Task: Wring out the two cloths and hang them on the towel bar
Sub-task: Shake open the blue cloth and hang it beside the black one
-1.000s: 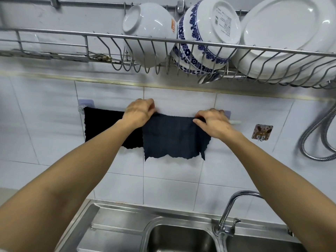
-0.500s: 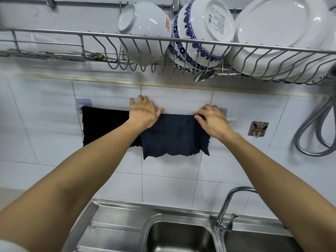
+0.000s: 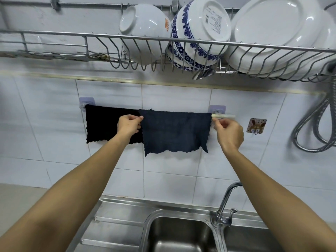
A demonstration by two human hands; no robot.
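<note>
Black cloth hangs on the left part of the towel bar, draped flat vs the tiled wall, top edge level w/ the bar, bottom edge ragged, right edge tucked behind the next cloth. Dark navy cloth hangs just right of it, overlapping the black one a little; spread wide, textured weave, lower hem wavy w/ a notch near the right corner. It hangs lower than the black one. Only the bar's pale right tip shows, sticking out past the right wall mount; the rest is under the cloths.

My left hand sits at the navy cloth's upper left corner, thumb & forefinger pinching that edge, other fingers curled. My right hand is just off the cloth's right edge, below the bar tip, fingers bent inward; blurred, so can't tell if it grasps anything.

Vs half a sec ago: left hand was flat over the top of the cloths, fingers spread; now it's lower & pinching the corner. Right hand was on the navy cloth's top right corner; now off to the side, by the bar end. Navy cloth lies wider & flatter than before, its right side no longer bunched
</note>
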